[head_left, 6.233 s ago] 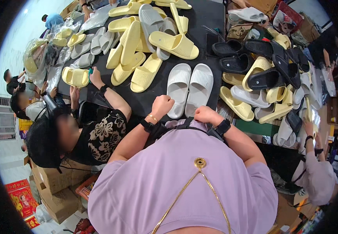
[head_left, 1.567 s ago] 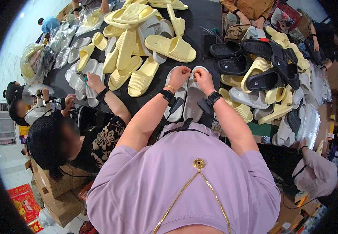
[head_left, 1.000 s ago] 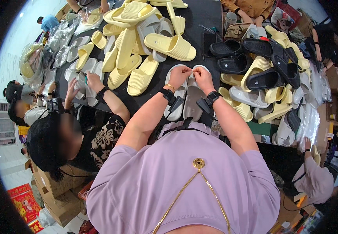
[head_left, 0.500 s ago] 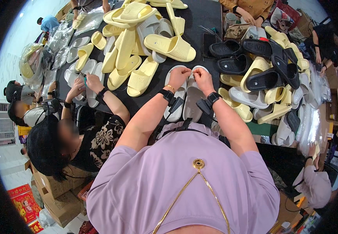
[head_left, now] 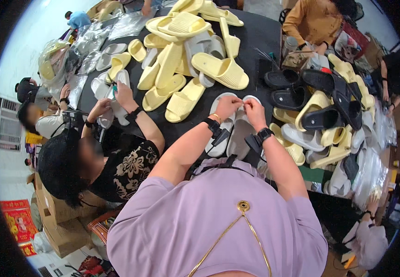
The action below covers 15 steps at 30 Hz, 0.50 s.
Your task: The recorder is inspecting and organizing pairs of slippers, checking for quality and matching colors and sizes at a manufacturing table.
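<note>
A pair of grey slides lies side by side at the table edge in front of me, one left grey slide (head_left: 219, 142) and one right grey slide (head_left: 238, 138). Over their far ends, my left hand (head_left: 228, 106) and my right hand (head_left: 255, 113) meet at the fingertips. Both are closed in a pinch. Whatever they hold between them is too small or too hidden to make out. Just beyond my hands lies a yellow slide (head_left: 231, 74) at the edge of a heap.
Yellow slides (head_left: 170, 27) are heaped with grey ones on the black table (head_left: 260, 32). To the right is a pile of black slides (head_left: 326, 117), yellow and grey ones. At left a co-worker's hands (head_left: 124, 94) work over grey slides. Clear plastic bags (head_left: 128, 27) lie at the far left.
My fingertips have come together over the slides, where they were apart before. The whole view has shifted, so everything sits lower and further right.
</note>
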Motion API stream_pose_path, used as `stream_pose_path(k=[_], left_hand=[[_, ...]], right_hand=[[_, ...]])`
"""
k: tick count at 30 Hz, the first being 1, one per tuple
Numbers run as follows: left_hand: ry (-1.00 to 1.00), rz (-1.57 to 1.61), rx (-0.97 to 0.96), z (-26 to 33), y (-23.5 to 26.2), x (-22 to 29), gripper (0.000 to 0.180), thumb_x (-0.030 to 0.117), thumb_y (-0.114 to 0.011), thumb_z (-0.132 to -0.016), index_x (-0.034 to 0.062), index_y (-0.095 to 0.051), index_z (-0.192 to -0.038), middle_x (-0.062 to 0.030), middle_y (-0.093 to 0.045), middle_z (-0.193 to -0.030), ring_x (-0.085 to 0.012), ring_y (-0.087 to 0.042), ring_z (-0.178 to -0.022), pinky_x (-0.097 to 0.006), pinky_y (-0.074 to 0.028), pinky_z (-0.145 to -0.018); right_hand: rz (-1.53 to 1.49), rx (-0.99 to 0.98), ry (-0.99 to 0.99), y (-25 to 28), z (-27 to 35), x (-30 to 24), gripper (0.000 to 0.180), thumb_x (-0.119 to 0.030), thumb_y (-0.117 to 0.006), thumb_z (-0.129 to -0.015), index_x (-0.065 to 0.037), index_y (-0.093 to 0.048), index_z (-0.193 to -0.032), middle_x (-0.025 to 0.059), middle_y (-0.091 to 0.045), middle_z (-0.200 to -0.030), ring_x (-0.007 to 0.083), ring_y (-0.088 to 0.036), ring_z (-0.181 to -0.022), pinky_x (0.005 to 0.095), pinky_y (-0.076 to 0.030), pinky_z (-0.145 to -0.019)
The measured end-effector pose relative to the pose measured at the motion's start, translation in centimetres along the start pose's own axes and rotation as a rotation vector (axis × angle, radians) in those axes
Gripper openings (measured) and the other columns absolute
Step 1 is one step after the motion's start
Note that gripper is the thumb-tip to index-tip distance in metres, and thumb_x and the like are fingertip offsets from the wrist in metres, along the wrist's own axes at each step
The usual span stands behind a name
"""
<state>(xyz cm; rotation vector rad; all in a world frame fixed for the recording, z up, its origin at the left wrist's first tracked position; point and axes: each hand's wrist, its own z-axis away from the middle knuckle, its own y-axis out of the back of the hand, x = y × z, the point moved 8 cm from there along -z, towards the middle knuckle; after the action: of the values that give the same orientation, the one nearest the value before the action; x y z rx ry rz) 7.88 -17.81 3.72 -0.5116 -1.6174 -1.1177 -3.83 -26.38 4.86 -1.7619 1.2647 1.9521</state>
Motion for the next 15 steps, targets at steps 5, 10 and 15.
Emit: stream_pose_path(k=[5, 10, 15], left_hand=[[-0.010, -0.008, 0.027, -0.01, 0.01, 0.00, 0.019, 0.016, -0.066, -0.082, 0.0020, -0.073, -0.092, -0.0119, -0.070, -0.080, -0.0194, -0.066, -0.072, -0.032, -0.050, -0.067], [-0.011, 0.006, 0.044, 0.02, -0.06, 0.32, 0.019, 0.018, -0.067, -0.082, 0.0020, -0.072, -0.093, -0.0110, -0.070, -0.080, -0.0194, -0.065, -0.072, -0.032, -0.050, -0.068], [0.001, 0.025, 0.020, 0.03, -0.10, -0.11, 0.018, 0.017, -0.066, -0.084, 0.0018, -0.072, -0.092, -0.0099, -0.069, -0.081, -0.0183, -0.065, -0.073, -0.031, -0.049, -0.067]], right_hand=[[0.010, 0.007, 0.036, 0.02, -0.02, -0.10, 0.011, -0.008, -0.056, -0.088, 0.000, -0.063, -0.090, 0.0145, -0.066, -0.076, 0.0254, -0.065, -0.069, 0.0347, -0.050, -0.064], [0.000, 0.018, 0.035, 0.11, 0.01, 0.04, 0.011, -0.009, -0.056, -0.087, -0.001, -0.063, -0.089, 0.0166, -0.065, -0.076, 0.0309, -0.064, -0.070, 0.0377, -0.050, -0.064], [0.039, 0.055, 0.061, 0.08, -0.10, 0.13, 0.011, -0.008, -0.056, -0.087, -0.001, -0.063, -0.090, 0.0159, -0.065, -0.076, 0.0284, -0.065, -0.070, 0.0369, -0.050, -0.064]])
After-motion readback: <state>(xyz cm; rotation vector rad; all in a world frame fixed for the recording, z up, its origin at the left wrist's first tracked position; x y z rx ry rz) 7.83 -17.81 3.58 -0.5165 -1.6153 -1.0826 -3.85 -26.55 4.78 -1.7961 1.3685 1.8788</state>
